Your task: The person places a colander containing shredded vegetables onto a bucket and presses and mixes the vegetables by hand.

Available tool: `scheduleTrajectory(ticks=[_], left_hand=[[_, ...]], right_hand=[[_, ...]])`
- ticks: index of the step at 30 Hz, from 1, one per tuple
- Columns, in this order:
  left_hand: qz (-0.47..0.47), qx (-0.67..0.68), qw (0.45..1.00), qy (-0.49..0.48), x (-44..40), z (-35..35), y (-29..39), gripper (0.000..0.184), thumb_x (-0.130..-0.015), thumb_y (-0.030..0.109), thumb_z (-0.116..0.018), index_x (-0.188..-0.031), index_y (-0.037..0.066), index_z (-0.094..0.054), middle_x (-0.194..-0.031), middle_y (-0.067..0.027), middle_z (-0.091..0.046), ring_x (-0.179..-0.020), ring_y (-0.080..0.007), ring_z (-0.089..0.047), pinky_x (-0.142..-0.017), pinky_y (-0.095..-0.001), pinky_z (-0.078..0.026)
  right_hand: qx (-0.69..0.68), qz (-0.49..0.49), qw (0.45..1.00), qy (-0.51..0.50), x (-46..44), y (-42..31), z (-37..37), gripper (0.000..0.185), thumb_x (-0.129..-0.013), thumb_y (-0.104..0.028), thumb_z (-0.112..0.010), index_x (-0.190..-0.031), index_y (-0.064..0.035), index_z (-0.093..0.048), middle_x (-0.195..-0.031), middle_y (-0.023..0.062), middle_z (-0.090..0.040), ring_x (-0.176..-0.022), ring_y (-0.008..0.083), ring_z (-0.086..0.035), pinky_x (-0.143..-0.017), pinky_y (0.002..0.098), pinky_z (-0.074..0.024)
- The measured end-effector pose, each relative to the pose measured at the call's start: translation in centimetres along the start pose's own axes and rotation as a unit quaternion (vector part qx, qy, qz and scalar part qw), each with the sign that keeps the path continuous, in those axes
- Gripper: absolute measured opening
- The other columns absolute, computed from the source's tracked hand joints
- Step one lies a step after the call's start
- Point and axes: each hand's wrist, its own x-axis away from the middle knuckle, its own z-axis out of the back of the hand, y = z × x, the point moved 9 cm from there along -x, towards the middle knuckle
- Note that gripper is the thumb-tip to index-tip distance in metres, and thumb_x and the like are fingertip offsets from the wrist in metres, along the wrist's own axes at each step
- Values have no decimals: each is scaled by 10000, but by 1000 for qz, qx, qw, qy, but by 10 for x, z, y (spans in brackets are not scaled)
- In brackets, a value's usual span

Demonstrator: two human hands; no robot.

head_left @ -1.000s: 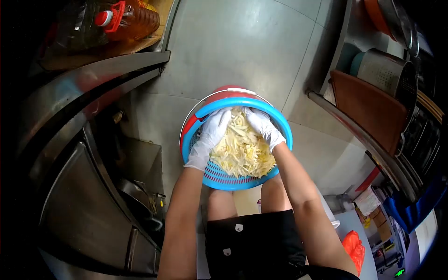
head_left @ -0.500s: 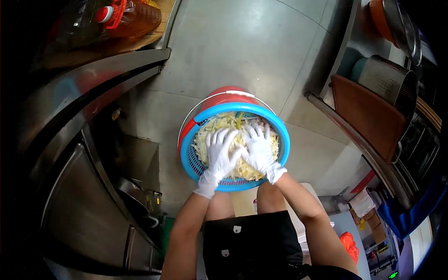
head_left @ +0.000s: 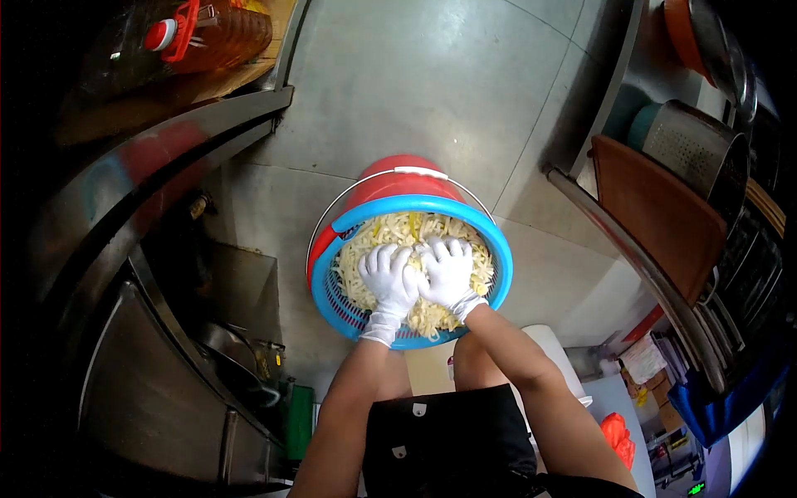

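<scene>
A blue plastic strainer basket (head_left: 508, 274) rests tilted on a red bucket (head_left: 407, 192) and holds a heap of pale shredded vegetable, which looks like cabbage (head_left: 353, 286). Both my hands wear white gloves and press into this heap side by side, thumbs close together. My left hand (head_left: 392, 278) has its fingers bent into the shreds, left of the middle. Just to its right, my right hand (head_left: 448, 272) curls its fingers into the shreds too. Some fingertips are hidden in the heap.
The bucket's wire handle with a white grip (head_left: 421, 172) lies over its far side. Metal cabinets (head_left: 158, 390) stand at left, below an oil jug (head_left: 220, 37). On the right, a rack carries a brown board (head_left: 652, 220) and a perforated metal pan (head_left: 693, 149). Grey floor tiles (head_left: 432, 91) lie ahead.
Both hands have drawn closer together, and their fingers have gone from stretched out to bent into the shreds. The view has shifted slightly.
</scene>
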Motion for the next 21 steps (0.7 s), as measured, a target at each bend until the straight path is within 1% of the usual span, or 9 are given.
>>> scheduleTrajectory(ticks=[3, 6, 9, 12, 15, 18, 21], left_hand=[[9, 9, 1000, -3, 0, -5, -6, 276, -868, 323, -483, -1004, 145, -645, -1060, -62, -585, -1045, -287, -523, -917, -487, -348], [16, 13, 1000, -17, 0, -11, -11, 275, -863, 323, -485, -992, 139, -644, -1033, -59, -587, -1011, -282, -528, -899, -483, -349], [23, 6, 999, -25, -3, -12, -12, 271, -858, 326, -487, -973, 134, -642, -1000, -57, -593, -986, -280, -532, -881, -478, -351], [19, 4, 999, -26, -6, -12, -14, 268, -851, 321, -487, -957, 128, -640, -964, -60, -593, -959, -281, -530, -871, -478, -351], [22, 4, 999, -30, -10, -14, -15, 264, -845, 315, -487, -942, 123, -639, -940, -67, -586, -940, -286, -527, -865, -477, -352], [14, -7, 999, -28, -13, -13, -15, 306, -844, 336, -494, -941, 78, -624, -919, -99, -591, -905, -306, -545, -829, -460, -372], [19, -10, 999, -41, -14, -15, -17, 295, -844, 329, -492, -930, 77, -621, -921, -102, -591, -913, -308, -546, -827, -461, -371]], right_hand=[[-10, 7, 1000, 10, -5, 0, 0, 388, -707, -385, -635, -1004, -136, -662, -1087, 74, -595, -934, 273, -535, -826, 477, -403], [-17, 9, 1000, 10, -8, 0, 0, 375, -662, -343, -638, -974, -136, -655, -1067, 74, -589, -910, 287, -514, -781, 465, -398], [-15, 13, 1000, 4, -11, 2, -3, 367, -661, -345, -633, -960, -134, -658, -1033, 66, -589, -888, 283, -515, -773, 460, -398], [-11, 12, 1000, 3, -13, 1, -5, 355, -661, -344, -629, -946, -133, -661, -1009, 61, -593, -891, 279, -519, -757, 451, -399], [-15, 9, 1000, 12, -18, 2, -5, 311, -663, -343, -626, -894, -136, -648, -950, 60, -577, -875, 276, -514, -730, 443, -394], [1, 4, 1000, -4, -19, 3, -8, 281, -677, -350, -632, -874, -150, -647, -876, 37, -560, -824, 255, -523, -684, 450, -398], [2, 6, 1000, 11, -21, 4, -8, 249, -670, -344, -632, -828, -152, -631, -849, 38, -552, -814, 255, -523, -666, 450, -399]])
